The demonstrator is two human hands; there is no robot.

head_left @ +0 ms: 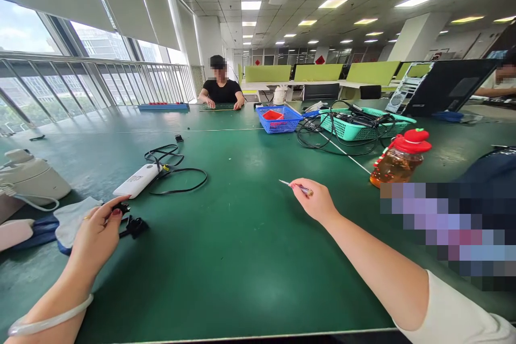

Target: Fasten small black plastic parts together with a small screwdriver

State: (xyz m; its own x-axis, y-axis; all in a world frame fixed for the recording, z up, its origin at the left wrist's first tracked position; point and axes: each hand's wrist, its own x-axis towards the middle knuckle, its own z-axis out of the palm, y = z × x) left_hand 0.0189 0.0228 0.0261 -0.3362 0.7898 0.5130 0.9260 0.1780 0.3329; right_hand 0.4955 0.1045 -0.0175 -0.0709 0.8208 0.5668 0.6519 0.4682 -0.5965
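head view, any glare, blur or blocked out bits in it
Head view: soft pale glare on the green table, low centre; head view: windows at far left very bright; head view: right hand fairly sharp; head view: coarse pixel blocks hide a patch at right.

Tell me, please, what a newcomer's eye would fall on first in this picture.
Probably the red-topped bottle of amber liquid, standing on the right side of the green table. Next might come the right hand, near the middle, with a slim pointed tool in its fingers. The white device also stands out, lying just beyond the left hand.
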